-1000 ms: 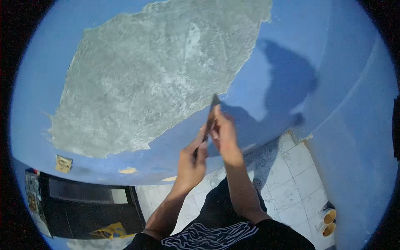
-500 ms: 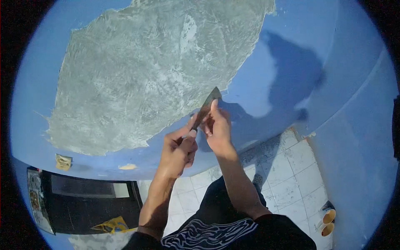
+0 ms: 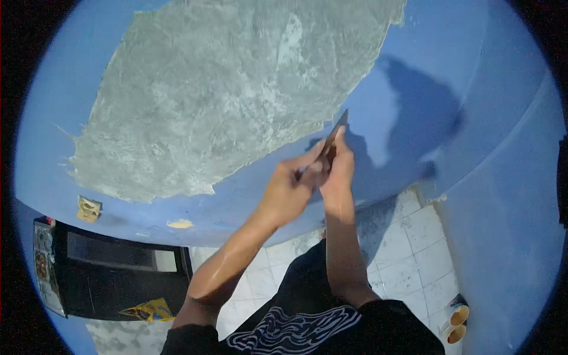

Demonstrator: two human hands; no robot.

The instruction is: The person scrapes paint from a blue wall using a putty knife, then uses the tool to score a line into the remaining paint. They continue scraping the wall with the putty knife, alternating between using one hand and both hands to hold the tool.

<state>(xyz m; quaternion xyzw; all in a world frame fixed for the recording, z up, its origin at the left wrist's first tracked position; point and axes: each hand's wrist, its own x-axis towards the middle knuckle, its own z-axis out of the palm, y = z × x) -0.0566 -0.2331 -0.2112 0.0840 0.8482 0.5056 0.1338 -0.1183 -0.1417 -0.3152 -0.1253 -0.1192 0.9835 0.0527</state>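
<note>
My left hand [image 3: 288, 194] is closed around the handle end of a putty knife [image 3: 338, 130]. Beside it, my right hand [image 3: 341, 170] grips the same tool higher up, its thumb along the blade. The blade's tip points up and to the right, close to the lower right edge of a rough grey bare patch [image 3: 201, 106] on the blue wall [image 3: 378, 112]. Whether the tip touches the wall I cannot tell. Fingers hide most of the handle.
At lower left stands a black cabinet [image 3: 112, 284] with yellow plastic [image 3: 151, 309] on it. A small tan piece [image 3: 89, 209] is on the wall above it. White tiles [image 3: 417, 242] cover the floor. Two orange-topped round objects [image 3: 458, 322] stand at lower right.
Both hands have moved right and slightly up with the putty knife, which now appears more edge-on. The view has shifted a little, so the grey patch sits farther right and higher.
</note>
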